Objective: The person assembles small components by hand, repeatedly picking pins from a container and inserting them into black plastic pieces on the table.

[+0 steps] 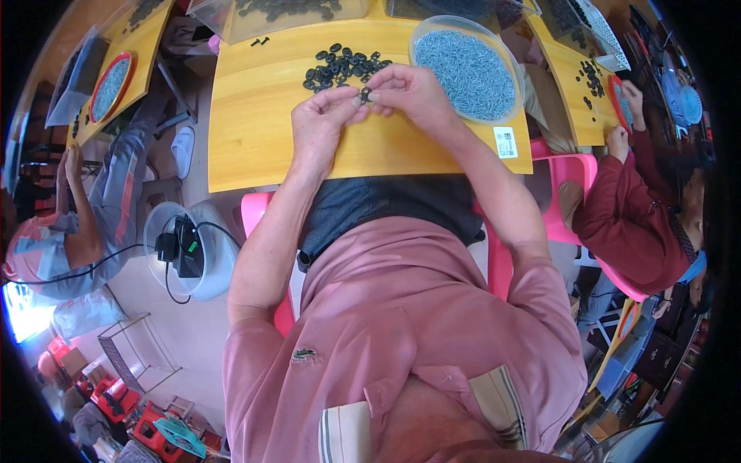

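A small black oval part (365,94) is pinched between the fingertips of both my hands above the yellow table (255,131). My left hand (323,119) has thumb and fingers closed on it from the left. From the right, my right hand (414,94) grips the same part; whether a screw sits in it is too small to tell. Just beyond my fingers lies a loose pile of black oval parts (332,68), some with holes. Close to my right hand stands a round pale bowl (517,77) full of small bluish metal screws (463,73).
Two small dark pieces (260,42) lie at the far left of the table. A clear bin (224,25) holding black parts stands along the far edge. People sit at neighbouring tables on both sides. A clear tub (212,270) with a black adapter stands at lower left.
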Demonstrator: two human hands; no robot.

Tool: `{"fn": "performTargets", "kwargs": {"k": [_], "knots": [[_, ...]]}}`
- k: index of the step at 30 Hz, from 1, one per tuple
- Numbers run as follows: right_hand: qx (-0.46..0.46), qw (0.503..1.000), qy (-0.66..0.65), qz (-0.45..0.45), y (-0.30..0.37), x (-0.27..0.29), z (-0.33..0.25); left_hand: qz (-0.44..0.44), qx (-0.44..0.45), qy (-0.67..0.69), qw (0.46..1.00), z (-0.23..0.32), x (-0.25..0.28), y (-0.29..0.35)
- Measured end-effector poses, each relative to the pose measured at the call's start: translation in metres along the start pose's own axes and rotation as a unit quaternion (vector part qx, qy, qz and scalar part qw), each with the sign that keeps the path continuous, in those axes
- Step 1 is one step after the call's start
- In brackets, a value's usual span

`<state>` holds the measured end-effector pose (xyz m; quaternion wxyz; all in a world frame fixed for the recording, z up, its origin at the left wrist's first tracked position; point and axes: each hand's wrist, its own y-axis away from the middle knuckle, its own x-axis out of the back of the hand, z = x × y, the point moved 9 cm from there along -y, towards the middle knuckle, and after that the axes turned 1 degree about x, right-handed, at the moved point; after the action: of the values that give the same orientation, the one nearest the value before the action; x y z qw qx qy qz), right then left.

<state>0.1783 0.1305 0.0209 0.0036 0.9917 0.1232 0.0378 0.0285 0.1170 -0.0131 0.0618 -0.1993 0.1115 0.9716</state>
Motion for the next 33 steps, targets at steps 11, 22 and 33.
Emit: {"fn": "performTargets", "kwargs": {"k": [11,22,33], "knots": [[0.011,1.000,0.000,-0.007,0.000,-0.001,-0.001,-0.002,0.003,0.007,1.000,0.000,-0.001,0.001],[0.009,1.000,0.010,0.003,0.003,-0.004,-0.004,0.011,0.001,0.006,1.000,0.001,0.001,0.002],[-0.027,0.998,-0.040,-0.041,0.003,0.004,-0.011,-0.060,-0.074,-0.067,0.993,0.013,-0.013,0.004]]}}
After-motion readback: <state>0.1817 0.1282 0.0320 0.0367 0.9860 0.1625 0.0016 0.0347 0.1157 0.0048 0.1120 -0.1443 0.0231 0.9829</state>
